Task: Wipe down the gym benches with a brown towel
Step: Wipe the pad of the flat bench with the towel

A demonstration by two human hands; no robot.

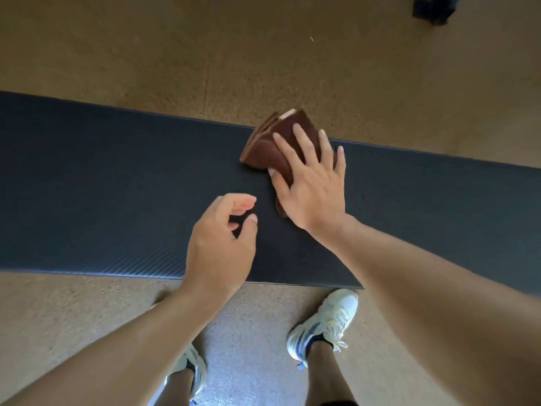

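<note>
Brown towel [265, 148], folded into a thick pad of several layers, lies on the far half of a dark padded gym bench [117, 186] as a person leans over to wipe it. Its top corner, at about twelve o'clock, juts just past the bench's far edge over the tan floor [263, 54]. The right hand [310, 183] presses flat on the cloth, fingers straight and spread, the thumb stretched along the towel's near edge at about nine o'clock from the palm. The left hand [222, 238] hovers at about seven o'clock from the towel, near it but apart, fingers loosely curled toward the thumb and holding nothing; whether it touches the bench cannot be told. The bench runs across the view from nine to three o'clock. A pale sneaker [325, 320] stands on the speckled floor at five o'clock, just beside the bench's near edge; the other shoe is mostly hidden under the left forearm. A dark object [433, 8], too cropped to identify, sits at one o'clock. Judged from here, the overhanging corner is the weak point: a push away from the body could slide the pad off the far edge. Pressure from an open palm alone may also let the stacked folds shear apart and bunch, leaving streaks unwiped.
</note>
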